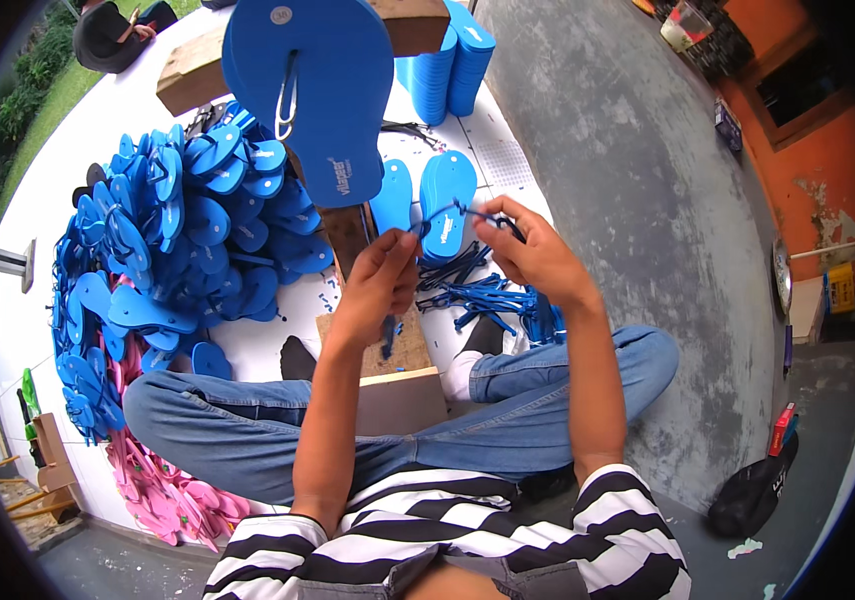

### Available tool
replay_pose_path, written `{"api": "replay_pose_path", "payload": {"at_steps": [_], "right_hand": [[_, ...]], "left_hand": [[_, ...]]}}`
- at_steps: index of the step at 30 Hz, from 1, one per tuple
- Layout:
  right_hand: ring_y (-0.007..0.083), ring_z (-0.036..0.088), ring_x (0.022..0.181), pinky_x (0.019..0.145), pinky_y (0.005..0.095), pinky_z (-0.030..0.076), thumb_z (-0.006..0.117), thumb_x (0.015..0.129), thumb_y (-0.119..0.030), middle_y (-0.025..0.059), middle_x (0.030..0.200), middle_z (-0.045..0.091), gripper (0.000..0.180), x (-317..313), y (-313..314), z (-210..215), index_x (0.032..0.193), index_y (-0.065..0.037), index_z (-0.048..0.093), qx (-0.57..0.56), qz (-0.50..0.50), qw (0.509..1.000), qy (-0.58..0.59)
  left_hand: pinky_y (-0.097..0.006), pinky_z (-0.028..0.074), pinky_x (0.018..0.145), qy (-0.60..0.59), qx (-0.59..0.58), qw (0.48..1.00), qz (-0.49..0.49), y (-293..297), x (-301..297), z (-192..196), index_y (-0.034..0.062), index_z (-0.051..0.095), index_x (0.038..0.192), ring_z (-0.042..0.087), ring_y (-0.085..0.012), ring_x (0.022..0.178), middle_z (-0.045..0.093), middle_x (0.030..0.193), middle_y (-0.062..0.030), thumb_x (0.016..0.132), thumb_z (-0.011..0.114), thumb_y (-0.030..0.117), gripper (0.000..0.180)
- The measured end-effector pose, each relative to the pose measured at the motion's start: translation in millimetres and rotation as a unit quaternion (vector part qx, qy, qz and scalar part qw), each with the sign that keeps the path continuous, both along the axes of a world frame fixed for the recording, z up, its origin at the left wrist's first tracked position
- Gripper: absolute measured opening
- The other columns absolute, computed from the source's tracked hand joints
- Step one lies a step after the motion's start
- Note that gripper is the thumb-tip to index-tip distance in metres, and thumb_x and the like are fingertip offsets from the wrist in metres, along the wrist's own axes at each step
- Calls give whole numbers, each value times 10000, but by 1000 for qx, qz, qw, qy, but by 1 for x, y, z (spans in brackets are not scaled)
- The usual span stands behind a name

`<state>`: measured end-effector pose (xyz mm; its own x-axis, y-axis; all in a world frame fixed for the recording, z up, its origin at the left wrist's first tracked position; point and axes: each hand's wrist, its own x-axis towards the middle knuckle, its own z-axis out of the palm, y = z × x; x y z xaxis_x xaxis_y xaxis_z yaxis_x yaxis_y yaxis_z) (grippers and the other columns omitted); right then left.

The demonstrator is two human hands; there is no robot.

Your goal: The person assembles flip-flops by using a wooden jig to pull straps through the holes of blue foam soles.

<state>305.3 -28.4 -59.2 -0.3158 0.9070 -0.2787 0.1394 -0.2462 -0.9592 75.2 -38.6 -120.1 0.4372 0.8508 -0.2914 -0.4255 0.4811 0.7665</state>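
A dark blue flip-flop strap [460, 208] stretches between my two hands. My left hand [379, 283] is closed on one part of it, and a dark blue end hangs below the fist. My right hand [527, 250] pinches the other part between thumb and fingers. Just ahead, a blue flip-flop sole [309, 130] lies on top of a wooden stand [355, 235], with a pale metal hook [287, 97] sticking up through its toe hole. Beyond my hands are a stack of blue soles [447, 195] and another sole [393, 192]. Loose blue straps [492, 298] lie heaped below my right hand.
A large pile of blue flip-flops [182, 225] fills the left side, with pink flip-flops [172, 490] nearer me. Tall stacks of blue soles [452, 70] stand at the back. My crossed legs in jeans [547, 380] frame the stand. Grey concrete floor [637, 250] runs along the right.
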Motion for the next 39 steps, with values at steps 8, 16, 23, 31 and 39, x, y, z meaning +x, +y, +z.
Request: {"api": "replay_pose_path", "payload": {"at_steps": [8,16,23,31,39], "right_hand": [[17,423,534,457,187,325,585,978,-313,-52,660,498,244,79,0,10,862,-99,599,66,-46,996,41],[296,581,1136,971,457,461,382,1028,-322,163,1094,622,324,-67,4,-60,838,-90,503,-78,53,932,351],[286,478,1308,1073,482,398,392,1034,-280,183,1270,581,343,-86,-3,-59,1133,-13,583,-164,13,874,456],[195,406,1351,1111,352,352,515,1018,-267,93,1484,409,501,-111,-13,-40,1420,14,408,-117,-23,932,341],[161,505,1228,1054,293,387,491,1030,-290,79,1442,487,539,-126,-21,-68,1463,4,362,-14,17,969,245]], "left_hand": [[-221,259,438,205,-14,975,-82,-53,-89,-16,66,595,973,334,-32,491,389,593,68,1029,483,266,236],[-395,513,735,472,190,789,-343,-83,-46,-95,19,647,1058,665,-316,805,684,839,-133,970,565,250,260],[-376,514,794,592,215,760,-163,-68,-68,-69,19,643,1135,664,-315,926,698,961,-143,986,525,220,277],[-296,567,696,335,227,909,101,-50,-41,13,-21,630,1084,686,-172,892,714,971,-93,902,680,103,226],[-253,593,661,336,280,895,90,-28,-54,17,-10,561,1139,675,-128,847,682,942,-79,909,671,65,266]]}}
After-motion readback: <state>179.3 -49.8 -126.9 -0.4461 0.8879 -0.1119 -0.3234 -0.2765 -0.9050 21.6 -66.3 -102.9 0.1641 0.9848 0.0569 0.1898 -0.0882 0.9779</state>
